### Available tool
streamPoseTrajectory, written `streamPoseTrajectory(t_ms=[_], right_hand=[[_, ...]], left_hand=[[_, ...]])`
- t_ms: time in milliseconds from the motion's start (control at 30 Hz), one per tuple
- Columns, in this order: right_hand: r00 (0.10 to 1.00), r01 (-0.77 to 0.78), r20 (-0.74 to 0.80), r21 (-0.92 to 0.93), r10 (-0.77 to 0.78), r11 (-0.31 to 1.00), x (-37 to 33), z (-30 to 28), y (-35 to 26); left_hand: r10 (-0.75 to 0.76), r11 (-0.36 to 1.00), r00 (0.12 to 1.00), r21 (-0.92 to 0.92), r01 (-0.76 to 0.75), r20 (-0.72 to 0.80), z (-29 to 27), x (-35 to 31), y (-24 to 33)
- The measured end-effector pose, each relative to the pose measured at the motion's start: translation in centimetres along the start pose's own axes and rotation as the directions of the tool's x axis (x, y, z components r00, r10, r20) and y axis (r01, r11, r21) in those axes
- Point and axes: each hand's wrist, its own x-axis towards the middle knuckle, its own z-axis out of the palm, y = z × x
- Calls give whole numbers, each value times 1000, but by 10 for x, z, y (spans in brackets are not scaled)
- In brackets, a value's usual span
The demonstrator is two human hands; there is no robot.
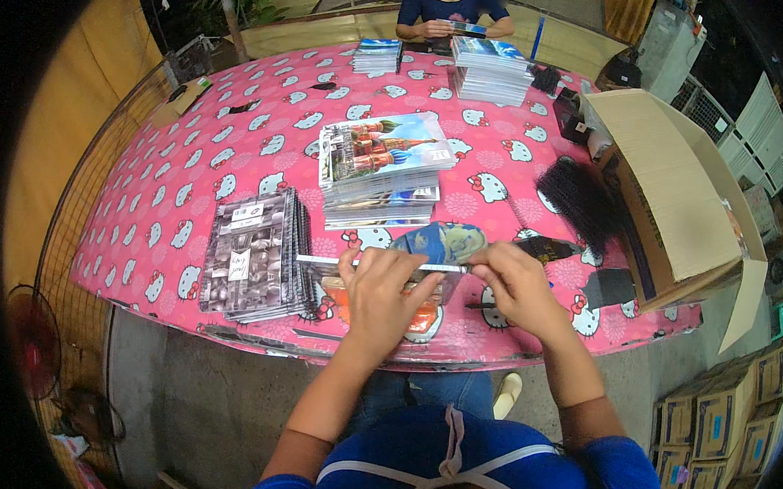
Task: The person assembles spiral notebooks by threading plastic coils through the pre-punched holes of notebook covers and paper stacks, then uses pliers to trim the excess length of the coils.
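Fingers [412, 276] of left hand [379, 296], right hand [516, 285] pinch clear sleeve [382, 263].

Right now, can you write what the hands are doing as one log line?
left hand: pressing clear sleeve flat | right hand: pinching sleeve's top edge | booklet stack: behind hands | table: pink cloth

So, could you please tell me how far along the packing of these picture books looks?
Done, it seems: a grey stack of wrapped booklets lies beside the left hand. In hand: both hands, left and right hand, press a clear sleeve over one item. Left: the tall colourful stack behind still waits.
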Motion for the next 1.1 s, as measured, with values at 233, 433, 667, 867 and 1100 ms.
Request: streamPoseTrajectory(t_ms=[233, 433, 667, 867, 1100], right_hand=[[995, 64, 75, -48, -60, 997, 2, 0, -2], [997, 74, 25, -128, -72, 989, 3, 7, -11], [999, 32, 28, -73, -30, 997, 11, 4, -27], [911, -46, 412, 164, -26, 985, 54, -5, 40], [898, 63, 404, -506, 172, 860, 44, 58, 110]], left_hand=[[46, 999, 999, -25, -47, -22, 3, -2, 0], [13, 1000, 1000, -13, -12, 21, 2, -4, -1], [0, 1000, 999, -25, -1, -34, 2, -6, 0], [69, 998, 996, -9, -70, -52, -4, -14, 0], [-16, 999, 999, -51, 14, -42, -8, -3, -2]])
